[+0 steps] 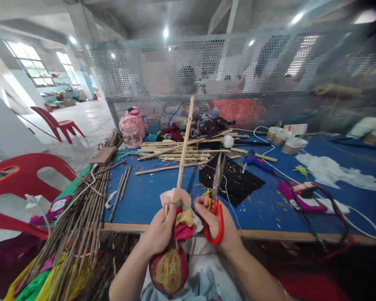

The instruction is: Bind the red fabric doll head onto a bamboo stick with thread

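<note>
My left hand is closed, its thumb and fingers pinching a pale pink piece of cloth at the lower end of a bare wooden stick. The stick points up and away over the table. Beneath the pink piece hangs a bundle of yellow and magenta fabric. My right hand is closed on scissors with red handles; their blades point upward, slightly apart. A small yellow part shows by its fingers. A red and gold patterned ball rests at my lap.
Wooden sticks lie across the blue table. Black cloth with shavings, a blue glue gun, a white ball and cables are to the right. Bundled twigs lean at left near a red chair. Perforated metal screen stands behind.
</note>
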Tool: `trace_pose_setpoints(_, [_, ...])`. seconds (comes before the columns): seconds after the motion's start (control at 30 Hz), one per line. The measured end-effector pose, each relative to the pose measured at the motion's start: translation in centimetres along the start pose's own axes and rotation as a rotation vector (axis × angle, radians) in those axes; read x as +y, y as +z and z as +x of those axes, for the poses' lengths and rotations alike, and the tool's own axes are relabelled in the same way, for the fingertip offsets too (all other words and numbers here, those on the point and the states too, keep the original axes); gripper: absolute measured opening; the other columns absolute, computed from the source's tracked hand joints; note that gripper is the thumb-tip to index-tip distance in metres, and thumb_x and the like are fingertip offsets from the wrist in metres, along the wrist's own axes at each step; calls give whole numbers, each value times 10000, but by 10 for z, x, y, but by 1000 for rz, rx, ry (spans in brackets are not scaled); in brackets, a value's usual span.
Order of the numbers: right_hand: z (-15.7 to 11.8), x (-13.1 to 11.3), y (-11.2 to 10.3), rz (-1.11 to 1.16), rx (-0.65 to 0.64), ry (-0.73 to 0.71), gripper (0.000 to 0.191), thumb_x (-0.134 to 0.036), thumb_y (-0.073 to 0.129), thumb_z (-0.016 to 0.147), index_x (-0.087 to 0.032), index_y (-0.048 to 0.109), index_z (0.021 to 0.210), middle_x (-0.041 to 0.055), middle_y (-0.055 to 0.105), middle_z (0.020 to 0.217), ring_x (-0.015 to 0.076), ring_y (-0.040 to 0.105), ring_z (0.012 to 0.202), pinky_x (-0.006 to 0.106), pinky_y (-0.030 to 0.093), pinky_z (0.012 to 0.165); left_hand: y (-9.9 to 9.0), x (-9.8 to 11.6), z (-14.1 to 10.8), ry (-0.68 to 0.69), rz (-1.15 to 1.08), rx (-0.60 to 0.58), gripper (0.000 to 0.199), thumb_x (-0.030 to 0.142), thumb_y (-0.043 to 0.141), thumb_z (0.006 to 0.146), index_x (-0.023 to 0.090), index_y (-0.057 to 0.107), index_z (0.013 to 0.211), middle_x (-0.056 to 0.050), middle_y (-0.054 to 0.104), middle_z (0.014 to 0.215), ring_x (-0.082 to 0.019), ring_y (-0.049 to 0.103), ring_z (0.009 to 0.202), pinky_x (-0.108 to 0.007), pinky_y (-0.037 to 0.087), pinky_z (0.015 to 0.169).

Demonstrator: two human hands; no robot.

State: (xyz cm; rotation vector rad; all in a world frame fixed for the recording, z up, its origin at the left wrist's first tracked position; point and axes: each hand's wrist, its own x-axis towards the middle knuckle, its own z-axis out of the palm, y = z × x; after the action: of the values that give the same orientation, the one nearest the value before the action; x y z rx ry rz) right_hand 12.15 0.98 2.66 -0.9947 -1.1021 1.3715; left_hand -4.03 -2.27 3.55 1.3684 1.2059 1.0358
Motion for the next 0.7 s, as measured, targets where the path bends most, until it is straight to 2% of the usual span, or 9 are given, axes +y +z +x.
trace_pose_setpoints(0.17, [11,-10,2,159,-116,103,377,-397,785,605,-173,531,772,39,652,724,169,601,638,297,489,618,10,8,-6,41,18,-222,498,480,335,908,138,633,1112,-80,656,1042,-235,559,967,-302,403,905])
trace_pose_setpoints(0.27, [7,-11,8,310,-62,75,399,-350,810,569,-198,466,701,16,663,655,178,630,622,311,514,634,8,6,-12,76,52,-244,498,461,316,916,146,605,1173,-93,643,1102,-241,554,1006,-317,392,937])
trace_pose_setpoints(0.33, [3,-14,9,278,21,35,404,-347,813,564,-196,457,683,13,659,632,176,633,601,300,520,610,-1,2,-16,28,178,-86,507,473,369,895,156,538,1253,-105,643,1079,-238,587,910,-348,430,882])
trace_pose_setpoints(0.4, [0,-20,9,186,120,-3,403,-357,814,559,-185,467,671,-2,628,606,158,612,560,268,507,550,-13,0,-18,-15,392,249,605,485,480,837,156,423,1342,-134,601,1123,-245,588,864,-400,437,862])
trace_pose_setpoints(0.47, [0,-26,9,105,172,-49,402,-352,811,566,-182,461,666,-33,576,579,129,575,527,232,476,503,-21,0,-20,22,555,543,657,471,544,793,148,395,1345,-169,526,1210,-272,563,947,-440,419,885])
trace_pose_setpoints(0.5, [0,-29,9,83,177,-75,403,-351,804,578,-184,449,668,-46,551,571,117,555,516,222,461,491,-23,2,-21,67,578,590,592,451,544,796,146,447,1294,-170,513,1218,-279,544,998,-440,409,900])
trace_pose_setpoints(0.53, [1,-31,11,63,162,-90,399,-353,791,597,-188,436,674,-55,532,569,107,534,506,216,447,482,-22,4,-22,104,558,535,495,424,534,809,151,510,1220,-158,530,1194,-276,534,1025,-423,407,908])
trace_pose_setpoints(0.6, [4,-34,15,8,127,-103,385,-362,763,635,-192,420,680,-64,499,555,91,483,478,210,411,457,-16,9,-25,112,422,207,348,367,528,824,170,583,1106,-110,601,1076,-248,560,979,-366,433,869])
trace_pose_setpoints(0.7, [9,-36,24,-74,150,-118,392,-384,749,643,-193,406,655,-76,455,523,76,428,448,202,375,437,0,12,-28,28,208,-188,514,299,671,722,180,532,1202,-67,636,1042,-222,577,919,-308,449,822])
